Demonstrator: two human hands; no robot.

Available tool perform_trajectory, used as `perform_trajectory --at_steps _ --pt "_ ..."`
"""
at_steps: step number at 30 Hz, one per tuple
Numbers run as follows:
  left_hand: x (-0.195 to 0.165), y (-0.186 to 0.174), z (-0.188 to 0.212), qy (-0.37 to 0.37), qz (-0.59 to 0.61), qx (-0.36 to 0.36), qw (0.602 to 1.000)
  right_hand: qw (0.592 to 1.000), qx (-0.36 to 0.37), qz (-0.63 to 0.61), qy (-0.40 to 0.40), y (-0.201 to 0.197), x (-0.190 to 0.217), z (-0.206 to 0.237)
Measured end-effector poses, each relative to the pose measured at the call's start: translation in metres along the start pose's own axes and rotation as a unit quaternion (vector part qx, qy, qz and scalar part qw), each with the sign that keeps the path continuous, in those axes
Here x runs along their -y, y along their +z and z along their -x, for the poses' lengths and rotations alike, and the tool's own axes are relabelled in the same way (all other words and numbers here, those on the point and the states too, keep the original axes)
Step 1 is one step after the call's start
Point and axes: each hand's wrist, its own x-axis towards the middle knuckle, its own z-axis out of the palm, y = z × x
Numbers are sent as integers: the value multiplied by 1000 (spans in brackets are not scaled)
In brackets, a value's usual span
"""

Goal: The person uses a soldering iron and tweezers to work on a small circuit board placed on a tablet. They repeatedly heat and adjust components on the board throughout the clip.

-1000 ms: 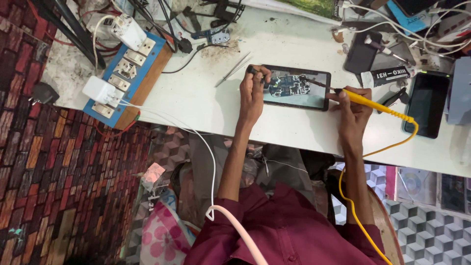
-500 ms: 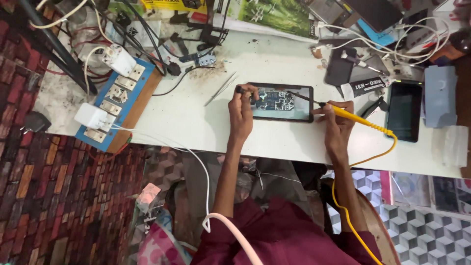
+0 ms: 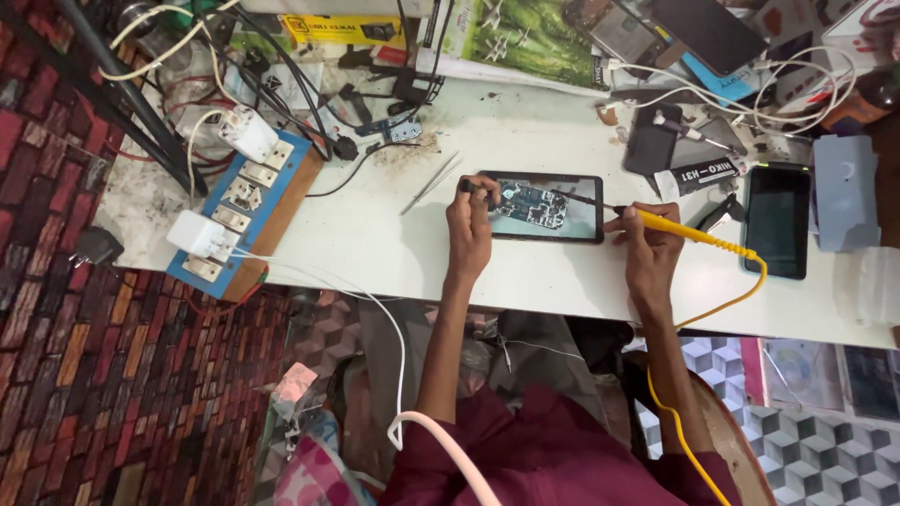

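The opened phone (image 3: 542, 207) lies flat on the white table (image 3: 394, 244), its back cover off and the circuit board bare. The right hand (image 3: 650, 245) has its fingers closed around a yellow soldering iron (image 3: 689, 231), whose tip rests over the right part of the phone. The left hand (image 3: 472, 217) pinches a small dark tool (image 3: 469, 186) at the left edge of the phone. Tweezers (image 3: 429, 183) lie unused just left of the phone. The work on the board seems to be in the middle; the phone is not closed yet.

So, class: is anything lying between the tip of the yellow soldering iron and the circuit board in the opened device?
Nothing visible does. The right hand holds the yellow soldering iron, its tip reaching over the circuit board. The left hand rests at the opened device's left edge, clear of the tip.
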Motion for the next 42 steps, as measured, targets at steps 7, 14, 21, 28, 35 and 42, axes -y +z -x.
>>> perform_trajectory --at_steps 7,14,21,28,35,42 --pt "5 -2 -2 25 -23 -13 999 998 -31 -56 17 -3 8 -2" --pt "5 0 0 19 -13 -11 1000 999 0 -35 20 0 9 0" --pt "3 4 2 69 -47 2 996 1000 -2 -23 15 -1 5 -2" --pt "2 4 5 85 -66 19 994 1000 3 -25 4 -2 -2 1" --pt "4 2 5 56 -65 20 996 999 20 -26 7 -3 -8 -1" --pt "6 2 5 67 -64 8 996 1000 5 -25 8 -6 -8 2"
